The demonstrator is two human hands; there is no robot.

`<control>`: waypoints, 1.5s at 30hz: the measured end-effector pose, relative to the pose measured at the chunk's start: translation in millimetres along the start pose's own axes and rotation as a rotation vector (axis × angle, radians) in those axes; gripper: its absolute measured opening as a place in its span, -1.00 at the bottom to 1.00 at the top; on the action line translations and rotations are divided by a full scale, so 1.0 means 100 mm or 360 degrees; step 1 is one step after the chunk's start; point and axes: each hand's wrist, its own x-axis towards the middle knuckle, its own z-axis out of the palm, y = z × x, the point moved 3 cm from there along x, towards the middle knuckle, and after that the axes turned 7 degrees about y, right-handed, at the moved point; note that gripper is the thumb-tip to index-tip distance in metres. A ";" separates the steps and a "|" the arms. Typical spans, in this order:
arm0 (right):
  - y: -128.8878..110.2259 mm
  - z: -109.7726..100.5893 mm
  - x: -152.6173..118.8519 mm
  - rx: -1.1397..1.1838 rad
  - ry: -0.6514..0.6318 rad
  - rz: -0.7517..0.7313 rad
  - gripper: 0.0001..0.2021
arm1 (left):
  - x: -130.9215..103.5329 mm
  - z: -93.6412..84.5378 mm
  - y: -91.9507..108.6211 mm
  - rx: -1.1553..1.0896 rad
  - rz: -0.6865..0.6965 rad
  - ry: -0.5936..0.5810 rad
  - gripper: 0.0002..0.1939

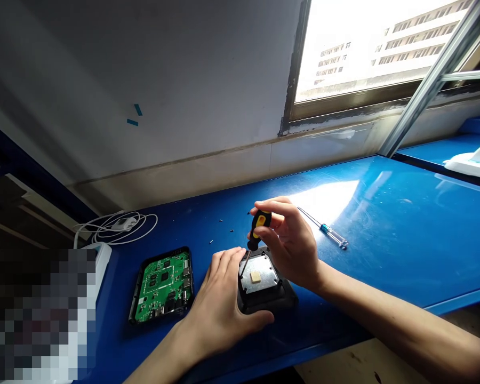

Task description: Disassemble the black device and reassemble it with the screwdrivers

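Note:
My right hand (298, 242) grips a short screwdriver (261, 224) with a black and yellow handle. The shaft slants down, its tip at the left edge of a silver metal plate (268, 278). That plate, with a small beige pad (256, 277) on it, sits in a black plastic housing (288, 301) on the table. Along the housing's left side lies my left hand (220, 298), fingers at the far edge and thumb at the near edge, holding it. To the left, a green circuit board (156, 288) rests inside another black case half (133, 312).
Several small screws (231, 230) lie loose beyond my hands on the blue table (404, 234). A clear-handled screwdriver (334, 234) lies to the right. A coiled white cable (144, 217) with an adapter is at the back left, near a white object (104, 256). A wall and window stand behind.

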 end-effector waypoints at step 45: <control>-0.21 0.05 0.05 0.0053 -0.0259 -0.0100 -0.67 | 0.02 0.01 -0.03 0.0019 -0.0092 -0.0084 -0.15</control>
